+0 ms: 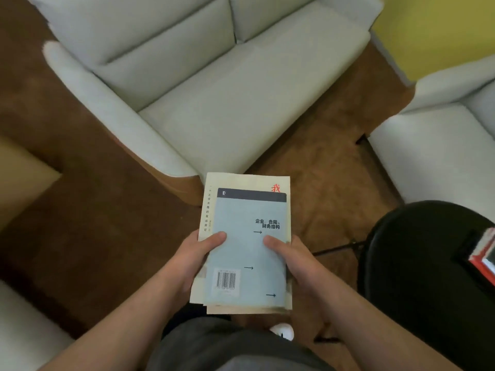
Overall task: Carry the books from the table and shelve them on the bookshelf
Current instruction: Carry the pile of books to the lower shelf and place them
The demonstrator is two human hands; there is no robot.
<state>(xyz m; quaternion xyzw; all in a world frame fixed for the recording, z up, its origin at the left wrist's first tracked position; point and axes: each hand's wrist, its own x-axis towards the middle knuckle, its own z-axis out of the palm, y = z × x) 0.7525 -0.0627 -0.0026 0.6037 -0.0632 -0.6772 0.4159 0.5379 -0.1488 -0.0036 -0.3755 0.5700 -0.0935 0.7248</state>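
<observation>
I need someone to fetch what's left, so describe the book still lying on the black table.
Start at the round black table by the right hand. At its far right edge lies a red-covered book, partly cut off by the frame. The books in hand are pale blue and cream.

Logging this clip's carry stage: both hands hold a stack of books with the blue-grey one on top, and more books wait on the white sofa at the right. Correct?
Not quite. The left hand and right hand do hold the stack, blue-grey book on top of the cream book. But the remaining books lie on the round black table at the right, not the sofa, as the head view shows.
</observation>
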